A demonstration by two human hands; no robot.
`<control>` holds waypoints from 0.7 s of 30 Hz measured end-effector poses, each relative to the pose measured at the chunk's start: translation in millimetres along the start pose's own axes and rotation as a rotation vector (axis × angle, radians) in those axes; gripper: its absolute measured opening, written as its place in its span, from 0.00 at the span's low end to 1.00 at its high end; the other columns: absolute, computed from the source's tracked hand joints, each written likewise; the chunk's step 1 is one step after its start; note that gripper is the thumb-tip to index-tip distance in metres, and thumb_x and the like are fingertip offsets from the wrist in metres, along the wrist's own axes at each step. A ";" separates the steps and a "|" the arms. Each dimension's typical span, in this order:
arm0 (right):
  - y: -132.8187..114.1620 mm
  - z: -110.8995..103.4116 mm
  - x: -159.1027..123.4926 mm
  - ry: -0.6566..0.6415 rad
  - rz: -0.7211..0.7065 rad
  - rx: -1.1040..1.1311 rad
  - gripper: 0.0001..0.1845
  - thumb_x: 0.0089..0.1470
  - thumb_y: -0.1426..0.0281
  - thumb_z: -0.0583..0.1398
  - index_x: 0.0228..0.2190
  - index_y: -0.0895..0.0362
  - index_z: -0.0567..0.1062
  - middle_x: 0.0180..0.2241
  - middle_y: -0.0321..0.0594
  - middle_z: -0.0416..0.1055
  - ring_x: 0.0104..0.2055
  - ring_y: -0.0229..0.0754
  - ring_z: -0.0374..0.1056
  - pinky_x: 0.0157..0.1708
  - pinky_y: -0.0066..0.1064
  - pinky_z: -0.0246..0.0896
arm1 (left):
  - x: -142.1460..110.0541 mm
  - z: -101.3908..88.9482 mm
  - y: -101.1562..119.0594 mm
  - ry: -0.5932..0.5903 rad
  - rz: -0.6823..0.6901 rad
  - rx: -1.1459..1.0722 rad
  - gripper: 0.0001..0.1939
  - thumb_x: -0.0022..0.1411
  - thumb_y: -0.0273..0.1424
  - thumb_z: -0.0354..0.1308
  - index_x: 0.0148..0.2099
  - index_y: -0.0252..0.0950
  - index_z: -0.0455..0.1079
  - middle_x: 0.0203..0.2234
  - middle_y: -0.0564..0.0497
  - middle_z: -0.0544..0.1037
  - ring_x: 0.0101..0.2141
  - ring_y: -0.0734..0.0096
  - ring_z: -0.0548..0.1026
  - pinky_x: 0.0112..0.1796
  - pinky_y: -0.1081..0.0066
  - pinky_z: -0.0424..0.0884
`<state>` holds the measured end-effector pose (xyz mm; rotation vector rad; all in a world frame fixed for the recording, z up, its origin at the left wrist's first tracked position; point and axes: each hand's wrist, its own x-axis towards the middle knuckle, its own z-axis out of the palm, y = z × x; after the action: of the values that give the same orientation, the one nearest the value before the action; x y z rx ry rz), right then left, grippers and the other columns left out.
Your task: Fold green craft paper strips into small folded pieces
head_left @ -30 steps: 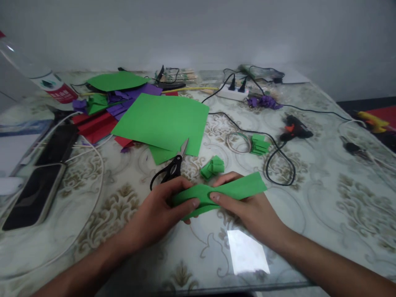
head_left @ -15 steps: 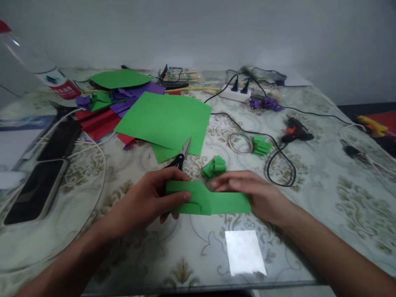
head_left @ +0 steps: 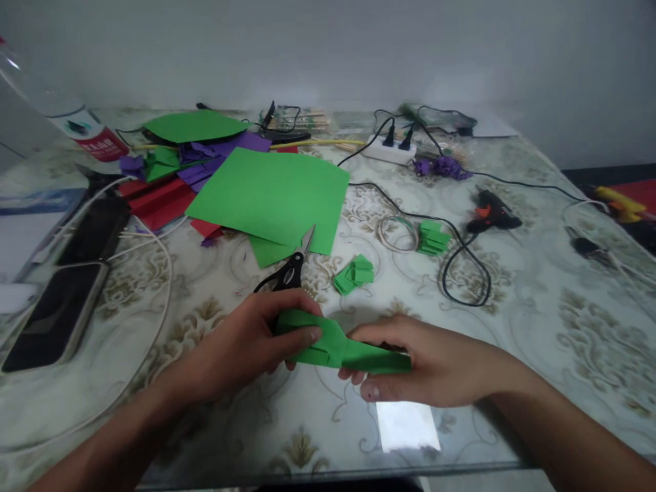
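A folded strip of green paper [head_left: 333,342] is held up between both hands, above the near part of the table. My left hand [head_left: 256,335] pinches its left end, thumb on top and fingers behind. My right hand [head_left: 425,362] wraps round its right end, fingers behind and thumb below the lower edge. Just beyond my left hand lie black-handled scissors [head_left: 292,266], blades pointing away onto a large green sheet [head_left: 277,198]. A small bundle of cut green paper pieces [head_left: 354,275] rests beyond the strip.
A hot glue gun [head_left: 492,212] lies at right with its looped black cable. Near it are a tape ring [head_left: 398,234] and more green pieces [head_left: 433,237]. A power strip [head_left: 390,151] stands behind. Phones [head_left: 56,314] and white cables lie left, near a bottle [head_left: 85,126].
My right hand has come down and closed round the right end of the strip, which now tilts and bends more. My left hand keeps its pinch.
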<state>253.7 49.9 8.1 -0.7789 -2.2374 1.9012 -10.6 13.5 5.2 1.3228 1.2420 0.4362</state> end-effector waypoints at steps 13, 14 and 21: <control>18.0 32.8 15.1 0.356 0.096 0.525 0.14 0.61 0.60 0.66 0.37 0.53 0.68 0.21 0.25 0.63 0.20 0.31 0.52 0.21 0.24 0.44 | 1.3 3.8 0.8 0.042 0.049 -0.016 0.09 0.69 0.35 0.59 0.49 0.40 0.71 0.20 0.59 0.74 0.19 0.77 0.70 0.21 0.80 0.65; 16.8 32.2 15.0 0.370 0.101 0.530 0.14 0.60 0.60 0.66 0.37 0.53 0.68 0.21 0.25 0.63 0.20 0.31 0.52 0.20 0.24 0.44 | 1.4 3.3 0.6 0.050 0.065 -0.035 0.09 0.69 0.35 0.58 0.49 0.39 0.71 0.21 0.58 0.75 0.19 0.77 0.71 0.21 0.79 0.67; 13.5 29.8 16.1 0.421 0.087 0.535 0.11 0.58 0.65 0.69 0.34 0.56 0.73 0.22 0.28 0.67 0.22 0.31 0.56 0.22 0.24 0.47 | 2.6 2.5 -1.9 0.074 0.133 -0.190 0.08 0.72 0.34 0.56 0.47 0.38 0.73 0.25 0.54 0.77 0.21 0.75 0.74 0.23 0.77 0.72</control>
<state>232.2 31.6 -14.9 -1.0614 -1.3875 1.9990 -8.3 13.9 1.9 1.2395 1.1471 0.6860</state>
